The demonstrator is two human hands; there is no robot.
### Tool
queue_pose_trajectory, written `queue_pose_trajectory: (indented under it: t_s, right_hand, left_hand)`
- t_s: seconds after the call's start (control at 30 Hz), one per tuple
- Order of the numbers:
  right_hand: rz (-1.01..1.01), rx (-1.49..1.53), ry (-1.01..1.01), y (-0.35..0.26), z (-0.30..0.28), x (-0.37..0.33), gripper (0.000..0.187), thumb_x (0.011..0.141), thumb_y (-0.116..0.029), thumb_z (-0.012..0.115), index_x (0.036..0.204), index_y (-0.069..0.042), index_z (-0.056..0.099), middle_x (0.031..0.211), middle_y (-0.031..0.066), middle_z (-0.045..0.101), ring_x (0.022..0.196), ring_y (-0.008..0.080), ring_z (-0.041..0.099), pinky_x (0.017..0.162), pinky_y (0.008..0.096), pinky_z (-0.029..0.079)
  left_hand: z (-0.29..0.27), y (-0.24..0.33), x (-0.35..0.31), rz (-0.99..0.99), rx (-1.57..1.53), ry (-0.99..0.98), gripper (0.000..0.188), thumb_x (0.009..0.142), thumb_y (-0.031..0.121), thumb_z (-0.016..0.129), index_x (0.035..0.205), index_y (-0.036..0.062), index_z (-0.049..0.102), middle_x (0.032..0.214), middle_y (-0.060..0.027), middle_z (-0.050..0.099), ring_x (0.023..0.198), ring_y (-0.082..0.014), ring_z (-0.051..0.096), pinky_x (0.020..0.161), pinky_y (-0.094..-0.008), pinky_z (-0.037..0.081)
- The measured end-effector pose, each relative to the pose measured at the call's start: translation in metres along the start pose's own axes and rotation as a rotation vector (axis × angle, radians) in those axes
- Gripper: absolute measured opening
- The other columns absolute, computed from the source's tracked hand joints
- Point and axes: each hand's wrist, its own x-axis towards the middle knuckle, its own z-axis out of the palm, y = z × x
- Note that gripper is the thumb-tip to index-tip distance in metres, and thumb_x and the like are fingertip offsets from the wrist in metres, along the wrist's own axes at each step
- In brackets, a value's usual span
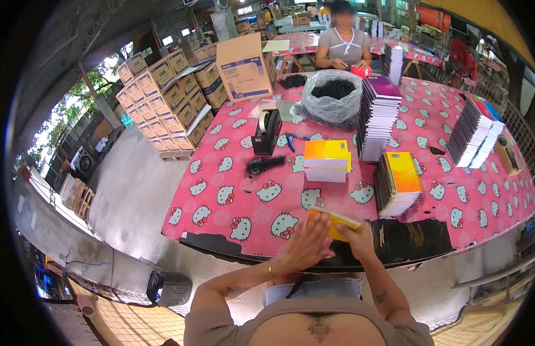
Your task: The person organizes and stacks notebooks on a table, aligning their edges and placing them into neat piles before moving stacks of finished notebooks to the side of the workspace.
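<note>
At the table's near edge I hold a yellow-orange notebook (343, 219). My right hand (357, 237) grips its right end, thumb on the cover. My left hand (311, 241) lies with fingers stretched out against the notebook's left part, hiding much of it. A faint dark spiral wire seems to show beside the left fingertips, too blurred to be sure. Just beyond my hands stands a stack of yellow spiral notebooks (327, 153). A taller stack of yellow spiral notebooks (401, 176) is to the right.
Farther back are a black tape dispenser (267, 131), blue-handled pliers (290, 143), a bundle of black coils (264, 166) and a plastic bag (332, 106) of black material. Tall notebook stacks (378, 121) stand right of it. A person (343, 43) works across the table; cartons (244, 68) stand left.
</note>
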Motion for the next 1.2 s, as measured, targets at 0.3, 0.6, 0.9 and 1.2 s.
queue_pose_trajectory:
  t_s: [0.3, 0.6, 0.9, 1.2]
  right_hand:
    - [-0.042, -0.092, -0.039, 0.004, -0.009, 0.004, 0.03, 0.089, -0.007, 0.072, 0.118, 0.001, 0.067, 0.099, 0.0004, 0.069, 0.089, 0.0061, 0.061, 0.08, 0.0236, 0.05]
    - [-0.077, -0.24, -0.1, -0.013, -0.003, 0.01, 0.023, 0.095, -0.007, 0.063, 0.116, 0.001, 0.067, 0.1, 0.0003, 0.069, 0.092, 0.0073, 0.061, 0.08, 0.0245, 0.051]
    - [-0.166, -0.339, -0.129, 0.022, -0.019, 0.024, 0.022, 0.095, -0.006, 0.063, 0.115, 0.001, 0.069, 0.099, 0.0041, 0.071, 0.092, 0.0074, 0.062, 0.078, 0.0242, 0.052]
    - [-0.171, -0.259, -0.08, 0.051, -0.025, 0.032, 0.022, 0.09, -0.002, 0.063, 0.112, 0.0, 0.069, 0.094, 0.0021, 0.071, 0.085, 0.0055, 0.06, 0.074, 0.0254, 0.051]
  left_hand:
    - [-0.006, 0.001, 0.013, -0.007, -0.017, 0.218, 0.087, 0.091, 0.061, 0.049, 0.147, -0.0042, 0.034, 0.155, -0.0216, 0.035, 0.146, -0.0356, 0.029, 0.112, -0.0618, 0.022]
    - [-0.003, 0.002, 0.025, 0.02, -0.115, 0.256, 0.085, 0.093, 0.058, 0.048, 0.148, -0.0046, 0.033, 0.156, -0.0243, 0.031, 0.147, -0.0392, 0.026, 0.114, -0.0635, 0.014]
    - [0.006, -0.003, 0.022, 0.051, -0.276, 0.062, 0.079, 0.093, 0.054, 0.053, 0.147, -0.0015, 0.038, 0.153, -0.0214, 0.035, 0.146, -0.0371, 0.028, 0.114, -0.0614, 0.017]
    - [0.031, 0.022, -0.009, 0.144, -0.245, 0.021, 0.087, 0.094, 0.059, 0.045, 0.149, -0.0067, 0.029, 0.159, -0.0258, 0.023, 0.15, -0.0393, 0.017, 0.116, -0.0623, 0.013]
